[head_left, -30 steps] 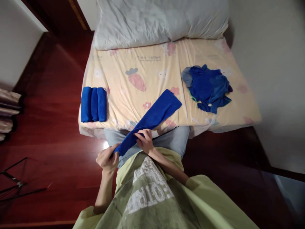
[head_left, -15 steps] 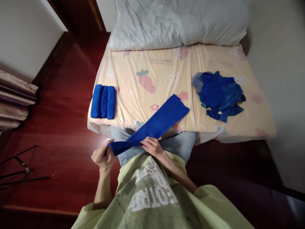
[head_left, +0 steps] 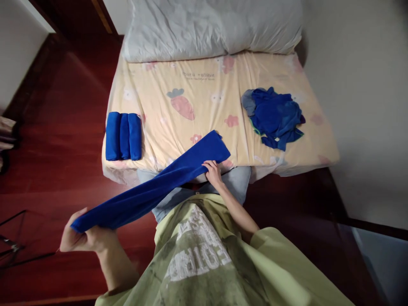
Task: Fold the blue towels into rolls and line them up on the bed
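A long folded blue towel (head_left: pixel 172 176) stretches diagonally from the bed's front edge across my lap to the lower left. My left hand (head_left: pixel 87 233) is closed round its near end, out over the floor. My right hand (head_left: pixel 213 171) pinches the towel's lower edge close to its far end, which rests on the bed. Three rolled blue towels (head_left: pixel 124 136) lie side by side at the left of the bed. To the right sits a crumpled pile of blue cloths (head_left: pixel 276 117), with a grey piece at its left side.
The bed (head_left: pixel 153 85) has a yellow sheet with carrot and flower prints. A grey-white quilt or cushion (head_left: pixel 210 29) lies along its back. Thin black stand legs (head_left: pixel 14 246) are on the dark red floor (head_left: pixel 63 170) at lower left; a wall (head_left: pixel 357 106) rises at right.
My left hand has moved down and left, drawing the towel out long and taut. My right hand has shifted along the towel toward its far end. The whole view has shifted somewhat.
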`<state>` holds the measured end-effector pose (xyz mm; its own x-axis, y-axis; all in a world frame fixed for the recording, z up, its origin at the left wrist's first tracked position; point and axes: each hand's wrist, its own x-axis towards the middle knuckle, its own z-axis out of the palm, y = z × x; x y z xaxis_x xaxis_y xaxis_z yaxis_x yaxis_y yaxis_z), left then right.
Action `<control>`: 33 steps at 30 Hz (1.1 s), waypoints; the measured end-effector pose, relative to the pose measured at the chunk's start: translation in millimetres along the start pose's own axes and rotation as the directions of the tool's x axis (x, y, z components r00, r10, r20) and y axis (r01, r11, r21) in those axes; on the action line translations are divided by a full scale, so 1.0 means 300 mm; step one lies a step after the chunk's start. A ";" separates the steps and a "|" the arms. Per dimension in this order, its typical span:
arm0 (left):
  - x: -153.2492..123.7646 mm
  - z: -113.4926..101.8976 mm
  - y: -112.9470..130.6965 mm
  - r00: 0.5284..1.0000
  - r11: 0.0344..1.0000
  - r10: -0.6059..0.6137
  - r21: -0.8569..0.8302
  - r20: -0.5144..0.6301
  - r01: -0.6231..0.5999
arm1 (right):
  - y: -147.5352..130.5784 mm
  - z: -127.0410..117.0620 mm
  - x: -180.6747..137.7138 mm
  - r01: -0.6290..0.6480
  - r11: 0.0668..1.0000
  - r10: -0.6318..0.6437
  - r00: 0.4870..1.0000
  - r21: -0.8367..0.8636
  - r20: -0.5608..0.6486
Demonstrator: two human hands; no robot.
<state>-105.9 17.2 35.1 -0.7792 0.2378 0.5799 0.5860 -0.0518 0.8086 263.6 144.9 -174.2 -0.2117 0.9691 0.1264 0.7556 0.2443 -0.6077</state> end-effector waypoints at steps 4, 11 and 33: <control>0.036 -0.001 0.022 0.999 0.998 -0.039 0.042 -0.026 0.040 | 0.105 -0.074 -0.003 -0.023 1.000 0.024 0.994 0.009 -0.106; 0.071 0.026 0.033 0.998 0.979 -0.057 0.194 -0.016 0.059 | 0.209 -0.252 -0.036 -0.062 0.991 0.105 0.913 0.120 -0.394; 0.159 0.104 -0.206 0.997 0.986 -0.037 0.162 0.063 0.026 | 0.292 -0.670 -0.241 -0.320 0.831 0.375 0.926 0.455 -0.034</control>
<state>-172.4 61.9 9.6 -0.7847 0.3002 0.5424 0.5937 0.1122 0.7968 469.6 103.0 -79.0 0.1081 0.9906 -0.0843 0.4136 -0.1220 -0.9023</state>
